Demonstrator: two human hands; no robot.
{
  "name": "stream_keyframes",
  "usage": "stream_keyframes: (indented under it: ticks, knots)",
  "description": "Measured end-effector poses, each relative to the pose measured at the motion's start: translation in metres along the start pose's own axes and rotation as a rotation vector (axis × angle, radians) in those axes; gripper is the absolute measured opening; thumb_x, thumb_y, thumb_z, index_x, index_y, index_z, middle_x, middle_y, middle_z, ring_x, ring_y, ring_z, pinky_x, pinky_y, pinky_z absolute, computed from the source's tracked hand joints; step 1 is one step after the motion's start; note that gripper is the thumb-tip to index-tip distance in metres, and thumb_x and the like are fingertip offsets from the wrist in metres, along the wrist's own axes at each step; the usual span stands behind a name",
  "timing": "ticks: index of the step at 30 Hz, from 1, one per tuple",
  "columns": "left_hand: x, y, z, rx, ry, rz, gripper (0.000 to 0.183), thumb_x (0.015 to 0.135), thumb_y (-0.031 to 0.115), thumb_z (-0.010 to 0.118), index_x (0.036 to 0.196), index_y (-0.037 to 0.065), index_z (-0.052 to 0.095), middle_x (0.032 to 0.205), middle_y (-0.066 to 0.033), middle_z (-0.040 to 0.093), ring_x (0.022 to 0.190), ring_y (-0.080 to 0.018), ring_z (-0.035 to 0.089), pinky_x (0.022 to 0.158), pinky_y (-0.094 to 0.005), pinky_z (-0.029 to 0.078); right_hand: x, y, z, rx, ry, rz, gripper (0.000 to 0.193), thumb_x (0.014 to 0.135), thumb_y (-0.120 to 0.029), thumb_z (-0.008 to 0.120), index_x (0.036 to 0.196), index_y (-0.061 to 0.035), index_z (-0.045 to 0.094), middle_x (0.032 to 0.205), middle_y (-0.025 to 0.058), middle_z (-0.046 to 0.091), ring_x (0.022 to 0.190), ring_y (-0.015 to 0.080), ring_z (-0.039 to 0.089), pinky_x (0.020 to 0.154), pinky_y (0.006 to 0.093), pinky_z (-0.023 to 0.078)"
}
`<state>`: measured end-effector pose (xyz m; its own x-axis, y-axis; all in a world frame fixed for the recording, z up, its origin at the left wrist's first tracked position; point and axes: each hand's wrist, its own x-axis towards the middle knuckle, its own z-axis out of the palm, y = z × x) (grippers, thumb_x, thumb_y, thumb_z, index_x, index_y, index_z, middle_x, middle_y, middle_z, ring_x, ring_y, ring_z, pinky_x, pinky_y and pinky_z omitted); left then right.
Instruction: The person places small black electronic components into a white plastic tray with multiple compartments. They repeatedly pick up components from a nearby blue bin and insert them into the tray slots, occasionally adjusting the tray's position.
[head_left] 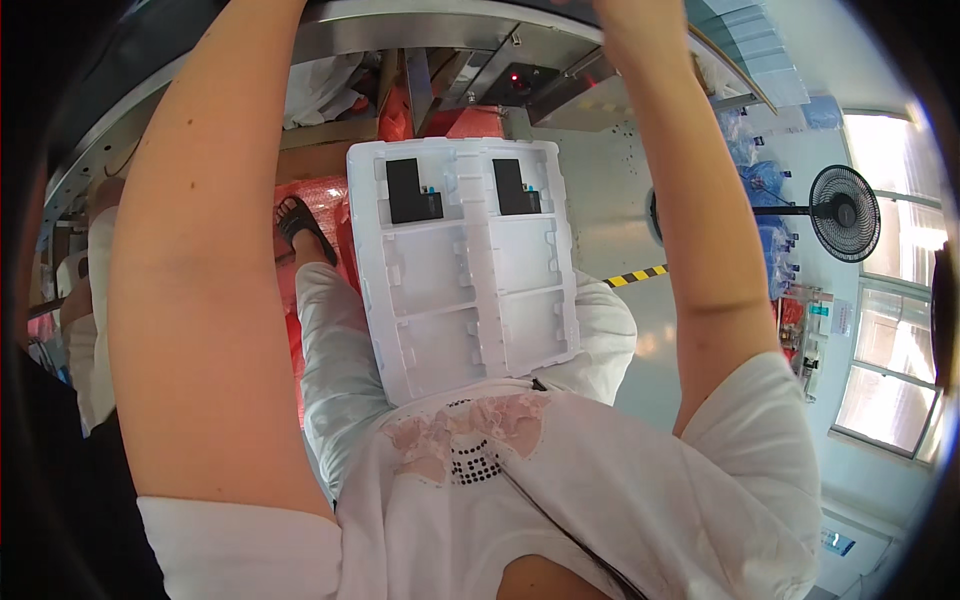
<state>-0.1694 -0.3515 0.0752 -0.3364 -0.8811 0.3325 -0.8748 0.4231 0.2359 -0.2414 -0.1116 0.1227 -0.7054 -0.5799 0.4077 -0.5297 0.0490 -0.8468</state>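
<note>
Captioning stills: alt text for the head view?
White plastic six-compartment tray over a person's white-trousered legs, with flat black L-shaped pieces in its two farthest compartments. Two bare forearms extend past it to the picture's top edge.

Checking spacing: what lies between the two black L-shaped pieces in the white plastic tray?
Head view: a raised white divider separates the left piece from the right piece.

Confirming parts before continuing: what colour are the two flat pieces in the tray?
The flat pieces are mostly black, with small blue bits; clearest in head view.
</note>
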Motion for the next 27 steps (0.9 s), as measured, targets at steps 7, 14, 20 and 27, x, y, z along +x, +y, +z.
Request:
stream_keyframes:
  ticks: [7,14,20,27]
  knots:
    - [-0.042,0.037,-0.024,-0.192,0.138,0.097,0.047,0.092,0.035,0.046,0.119,-0.003,0.054,0.126,-0.0186,0.052,0.12,-0.0361,0.046,0.094,-0.0534,0.037,-0.132,0.01,-0.078,0.049,-0.242,0.295,0.024,0.081,-0.01,0.068,0.104,-0.0016,0.067,0.09,0.0037,0.066,0.076,0.0098,0.06,0.068,0.0251,0.048]
    - [-0.03,0.11,0.0,0.159,-0.086,0.154,0.058,0.088,0.053,0.051,0.12,0.005,0.06,0.126,-0.0233,0.051,0.113,-0.0419,0.047,0.084,-0.0596,0.037,-0.236,0.056,-0.065,-0.218,-0.161,0.286,0.023,0.078,-0.002,0.068,0.1,-0.0074,0.069,0.081,0.0055,0.055,0.068,0.0148,0.051,0.063,0.027,0.042]
    - [-0.032,0.123,-0.001,-0.059,-0.106,0.172,0.037,0.085,0.025,0.057,0.117,0.007,0.062,0.125,-0.0201,0.053,0.114,-0.0397,0.05,0.087,-0.0574,0.038,-0.249,0.088,-0.071,-0.221,-0.33,0.34,0.023,0.079,-0.006,0.067,0.102,-0.0083,0.067,0.086,0.0077,0.057,0.081,0.0204,0.055,0.072,0.0306,0.044]
    - [-0.031,0.076,0.014,-0.585,0.094,0.381,0.032,0.087,0.024,0.06,0.108,0.001,0.061,0.102,-0.0167,0.065,0.097,-0.0333,0.061,0.084,-0.0437,0.047,-0.233,0.12,-0.051,-0.45,-0.328,-0.066,0.023,0.078,-0.007,0.066,0.101,-0.0067,0.066,0.103,0.0117,0.06,0.094,0.0323,0.056,0.084,0.0385,0.043]
